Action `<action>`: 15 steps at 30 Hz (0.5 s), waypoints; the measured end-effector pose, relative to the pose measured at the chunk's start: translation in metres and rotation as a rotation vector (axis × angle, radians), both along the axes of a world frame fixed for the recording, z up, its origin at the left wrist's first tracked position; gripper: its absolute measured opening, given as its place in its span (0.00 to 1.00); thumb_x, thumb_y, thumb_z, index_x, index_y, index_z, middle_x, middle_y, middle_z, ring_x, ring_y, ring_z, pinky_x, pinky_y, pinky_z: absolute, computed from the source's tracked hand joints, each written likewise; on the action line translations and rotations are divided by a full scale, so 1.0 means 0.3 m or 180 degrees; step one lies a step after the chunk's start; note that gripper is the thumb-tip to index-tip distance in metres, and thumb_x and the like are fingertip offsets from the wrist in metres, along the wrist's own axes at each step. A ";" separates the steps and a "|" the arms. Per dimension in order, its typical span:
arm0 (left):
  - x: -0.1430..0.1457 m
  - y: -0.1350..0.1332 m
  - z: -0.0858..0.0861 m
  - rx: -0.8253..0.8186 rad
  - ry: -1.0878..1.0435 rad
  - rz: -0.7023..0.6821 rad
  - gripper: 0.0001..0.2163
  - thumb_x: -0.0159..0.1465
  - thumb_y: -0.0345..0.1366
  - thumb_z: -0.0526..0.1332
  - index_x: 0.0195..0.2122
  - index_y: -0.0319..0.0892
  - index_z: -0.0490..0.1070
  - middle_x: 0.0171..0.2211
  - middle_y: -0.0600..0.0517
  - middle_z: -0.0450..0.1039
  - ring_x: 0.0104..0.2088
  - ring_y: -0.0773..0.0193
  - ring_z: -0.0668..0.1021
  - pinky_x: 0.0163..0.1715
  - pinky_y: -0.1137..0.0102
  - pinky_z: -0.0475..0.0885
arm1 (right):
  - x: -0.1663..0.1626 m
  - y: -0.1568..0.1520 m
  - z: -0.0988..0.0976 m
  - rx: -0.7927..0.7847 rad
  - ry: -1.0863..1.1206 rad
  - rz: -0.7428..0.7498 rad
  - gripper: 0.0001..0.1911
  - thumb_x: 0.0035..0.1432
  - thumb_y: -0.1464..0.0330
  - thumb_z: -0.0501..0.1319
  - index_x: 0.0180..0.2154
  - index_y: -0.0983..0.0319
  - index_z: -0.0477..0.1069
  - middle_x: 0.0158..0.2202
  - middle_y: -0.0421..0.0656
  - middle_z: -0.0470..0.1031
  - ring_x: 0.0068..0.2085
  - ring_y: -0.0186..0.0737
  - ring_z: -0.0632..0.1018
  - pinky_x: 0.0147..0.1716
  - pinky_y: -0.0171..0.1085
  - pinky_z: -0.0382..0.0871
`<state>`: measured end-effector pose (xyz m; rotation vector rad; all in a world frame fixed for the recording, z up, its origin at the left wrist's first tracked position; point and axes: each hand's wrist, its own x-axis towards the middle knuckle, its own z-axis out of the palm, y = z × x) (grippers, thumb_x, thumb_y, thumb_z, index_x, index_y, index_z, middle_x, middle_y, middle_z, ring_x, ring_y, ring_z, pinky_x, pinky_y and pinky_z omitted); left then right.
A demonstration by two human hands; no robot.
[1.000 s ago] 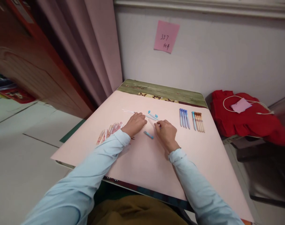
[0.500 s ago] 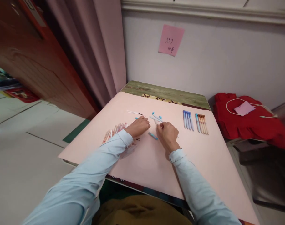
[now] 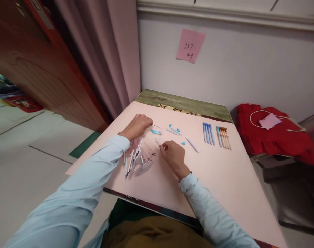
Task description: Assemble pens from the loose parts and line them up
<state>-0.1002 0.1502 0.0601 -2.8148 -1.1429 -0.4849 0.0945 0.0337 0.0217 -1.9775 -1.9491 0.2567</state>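
My left hand (image 3: pixel 138 126) reaches over the left side of the table, its fingers closed on a thin pen refill (image 3: pixel 157 126) whose dark tip shows past the fingertips. Below it lies a pile of refills and clear pen parts (image 3: pixel 136 158), partly covered by my wrist. My right hand (image 3: pixel 173 155) is pinched in the middle, with a small pale pointed piece (image 3: pixel 157 141) at its fingertips, too blurred to name. Light-blue tube pieces (image 3: pixel 157 132) lie between the hands. A pale pen barrel (image 3: pixel 192 144) and a small blue pen top (image 3: pixel 183 143) rest right of my right hand.
Pale barrels (image 3: pixel 173 131) with blue tops lie farther back. A row of blue pens (image 3: pixel 208 133) and a row of brown-topped pens (image 3: pixel 224 138) stand to the right on the pink sheet (image 3: pixel 224 186). Red cloth (image 3: pixel 265 137) with a white cord is beyond the table.
My left hand has moved left and back to the refill. My right hand has drawn left and nearer to me; the pale barrel now lies to its right, beside a blue top.
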 end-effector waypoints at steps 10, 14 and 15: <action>-0.062 -0.020 -0.101 -0.0874 0.0187 -0.0100 0.11 0.58 0.24 0.57 0.34 0.44 0.77 0.35 0.49 0.77 0.41 0.60 0.74 0.48 0.65 0.63 | 0.020 0.022 -0.004 0.0130 0.0242 -0.0080 0.13 0.64 0.57 0.57 0.38 0.54 0.79 0.36 0.39 0.79 0.36 0.37 0.77 0.30 0.34 0.58; -0.074 -0.012 -0.109 -0.1033 0.0046 0.0085 0.16 0.57 0.24 0.54 0.38 0.44 0.79 0.37 0.50 0.78 0.42 0.60 0.76 0.50 0.65 0.66 | 0.203 0.039 0.009 0.0529 0.0433 -0.0662 0.14 0.62 0.58 0.57 0.36 0.55 0.80 0.34 0.40 0.79 0.34 0.38 0.75 0.30 0.34 0.56; -0.072 -0.010 -0.106 -0.1084 -0.0014 0.0151 0.16 0.57 0.24 0.54 0.39 0.44 0.79 0.37 0.50 0.79 0.42 0.60 0.77 0.51 0.65 0.66 | 0.247 0.045 0.008 0.0612 0.0457 -0.0833 0.15 0.62 0.57 0.57 0.36 0.56 0.80 0.33 0.40 0.78 0.33 0.38 0.74 0.30 0.35 0.55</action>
